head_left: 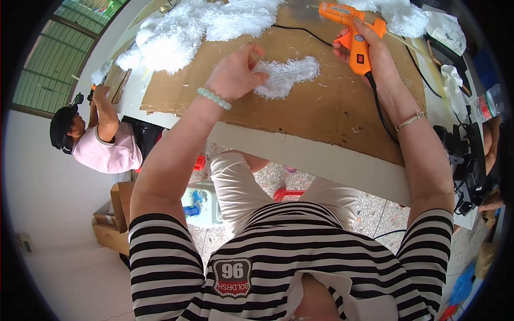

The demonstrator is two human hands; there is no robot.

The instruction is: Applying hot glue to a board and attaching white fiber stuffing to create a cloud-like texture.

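Observation:
My right hand is wrapped round the handle of an orange hot glue gun, its nozzle turned to the left and a black cord running down from the handle's base. A small piece of white shaggy, fringed material lies on a brown cardboard sheet. At the left end of that piece is my left hand, its fingers curled and its thumb apart from them. The thumb tip meets the edge of the white piece; whether it presses on it I cannot tell. Nothing shows between the fingers.
Heaps of white shaggy material lie at the far left, with another heap at the far right. A black cable crosses the cardboard. A plastic bottle stands at the right edge. Another person works at the left.

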